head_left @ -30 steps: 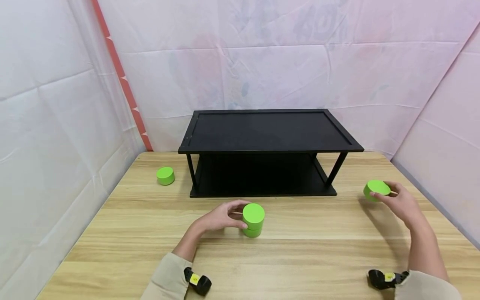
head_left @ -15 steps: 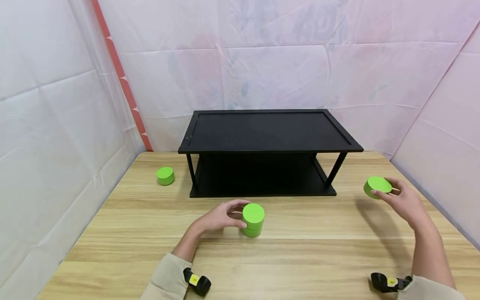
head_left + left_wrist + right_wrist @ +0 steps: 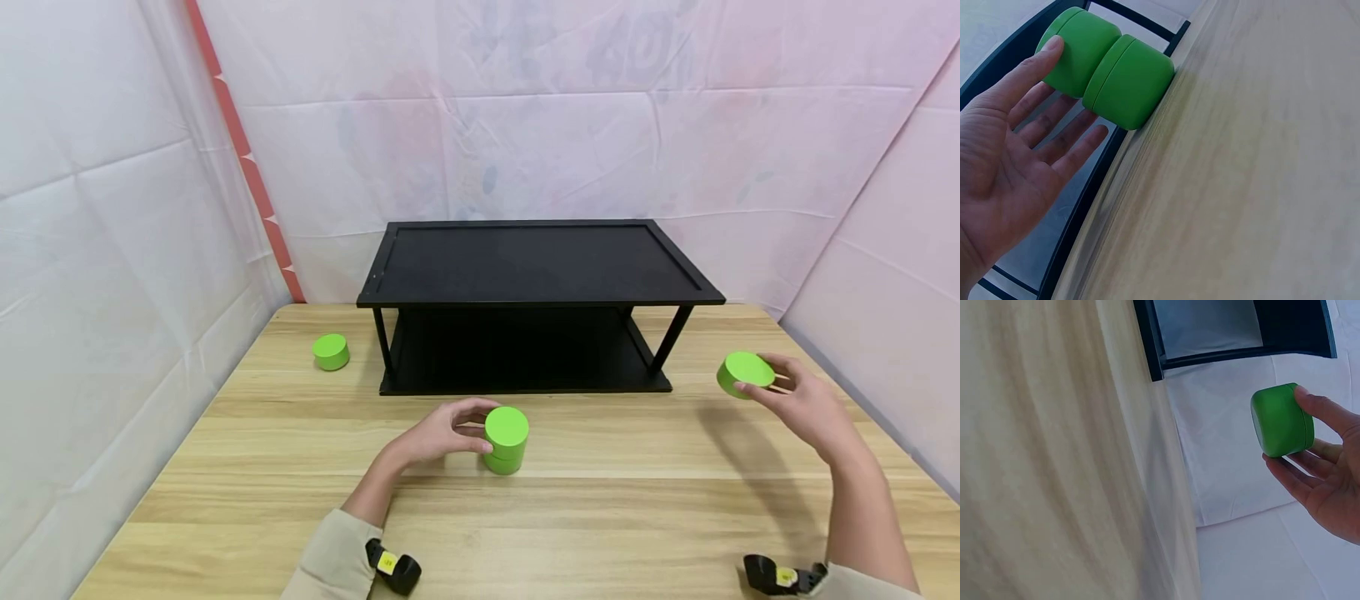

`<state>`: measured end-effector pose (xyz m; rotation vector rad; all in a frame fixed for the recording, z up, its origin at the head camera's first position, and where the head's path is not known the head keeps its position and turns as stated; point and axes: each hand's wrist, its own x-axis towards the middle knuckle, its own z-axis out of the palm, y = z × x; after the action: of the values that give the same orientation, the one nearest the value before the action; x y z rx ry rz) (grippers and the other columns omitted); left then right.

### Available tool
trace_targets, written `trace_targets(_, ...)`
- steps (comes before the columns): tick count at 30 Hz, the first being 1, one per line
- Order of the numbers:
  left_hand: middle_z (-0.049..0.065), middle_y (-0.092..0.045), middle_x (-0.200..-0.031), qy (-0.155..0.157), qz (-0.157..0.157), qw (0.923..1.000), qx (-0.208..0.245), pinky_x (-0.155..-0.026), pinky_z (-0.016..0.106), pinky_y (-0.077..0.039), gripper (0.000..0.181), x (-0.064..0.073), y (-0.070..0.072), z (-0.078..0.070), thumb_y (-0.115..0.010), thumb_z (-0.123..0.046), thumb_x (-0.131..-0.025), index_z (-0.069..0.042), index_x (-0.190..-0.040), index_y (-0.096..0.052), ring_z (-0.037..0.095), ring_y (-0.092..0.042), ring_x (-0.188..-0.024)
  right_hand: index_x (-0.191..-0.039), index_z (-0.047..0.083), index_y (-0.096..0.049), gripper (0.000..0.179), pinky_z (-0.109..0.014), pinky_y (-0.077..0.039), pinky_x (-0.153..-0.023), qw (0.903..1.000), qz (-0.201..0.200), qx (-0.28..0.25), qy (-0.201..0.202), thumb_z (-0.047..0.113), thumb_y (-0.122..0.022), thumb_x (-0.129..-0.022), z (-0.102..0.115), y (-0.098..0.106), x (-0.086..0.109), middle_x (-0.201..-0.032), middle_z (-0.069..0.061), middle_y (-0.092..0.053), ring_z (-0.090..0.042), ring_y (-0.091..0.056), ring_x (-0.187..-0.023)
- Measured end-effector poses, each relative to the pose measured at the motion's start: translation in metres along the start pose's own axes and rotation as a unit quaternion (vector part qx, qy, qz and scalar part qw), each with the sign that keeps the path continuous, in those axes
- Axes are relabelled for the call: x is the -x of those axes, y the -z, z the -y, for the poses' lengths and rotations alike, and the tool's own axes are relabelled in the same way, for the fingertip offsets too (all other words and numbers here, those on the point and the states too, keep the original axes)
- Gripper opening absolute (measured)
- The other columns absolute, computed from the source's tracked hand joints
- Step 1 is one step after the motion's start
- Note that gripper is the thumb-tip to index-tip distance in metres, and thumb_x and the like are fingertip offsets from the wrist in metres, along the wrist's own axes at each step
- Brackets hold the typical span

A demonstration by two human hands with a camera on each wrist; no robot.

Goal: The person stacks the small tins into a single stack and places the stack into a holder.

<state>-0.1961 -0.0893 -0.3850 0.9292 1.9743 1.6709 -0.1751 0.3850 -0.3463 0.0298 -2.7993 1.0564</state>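
Note:
Two round green lidded tins stand stacked on the table near its middle. My left hand (image 3: pixel 442 433) holds the upper tin (image 3: pixel 507 428) from its left side, thumb in front; the lower tin (image 3: pixel 503 464) rests on the wood. In the left wrist view the thumb presses the side of the upper tin (image 3: pixel 1085 53), and the fingers reach behind. At the right my right hand (image 3: pixel 813 407) pinches a third green tin (image 3: pixel 744 372) in the air above the table. Its thumb and fingers grip the lidded end of that tin (image 3: pixel 1280 422) in the right wrist view.
A black two-tier rack (image 3: pixel 540 262) stands at the back of the wooden table (image 3: pixel 585 533). Another green tin (image 3: pixel 331 352) sits left of the rack. White cloth walls (image 3: pixel 540 150) enclose the back and both sides.
My right hand has raised its tin a little off the table and carried it slightly left. The left hand and the stack stay in place.

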Motion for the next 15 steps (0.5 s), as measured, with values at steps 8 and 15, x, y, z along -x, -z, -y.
trace_targets(8,0.018,-0.048,-0.127,-0.002,0.003,1.0000,0.003,-0.097,0.040,-0.038,0.054,-0.001,0.000,0.002,-0.066,0.005,-0.081,0.007,-0.130,-0.043,0.032,-0.044,-0.118,-0.134,-0.013,-0.029,0.067,-0.005,-0.039,-0.062,0.9996,0.009,-0.009,0.026,0.026,-0.062,-0.090,0.012,-0.008,0.003,-0.126,-0.035,-0.038,-0.056,-0.038,-0.109)
trace_targets(15,0.018,-0.048,-0.127,-0.001,0.004,1.0000,0.003,-0.097,0.039,-0.039,0.054,-0.001,0.000,0.001,-0.066,0.004,-0.081,0.007,-0.130,-0.043,0.033,-0.043,-0.118,-0.135,-0.009,-0.031,0.066,-0.006,-0.038,-0.063,0.9993,0.016,-0.013,0.031,0.027,-0.062,-0.090,0.023,-0.010,0.003,-0.128,-0.032,-0.038,-0.054,-0.039,-0.111)
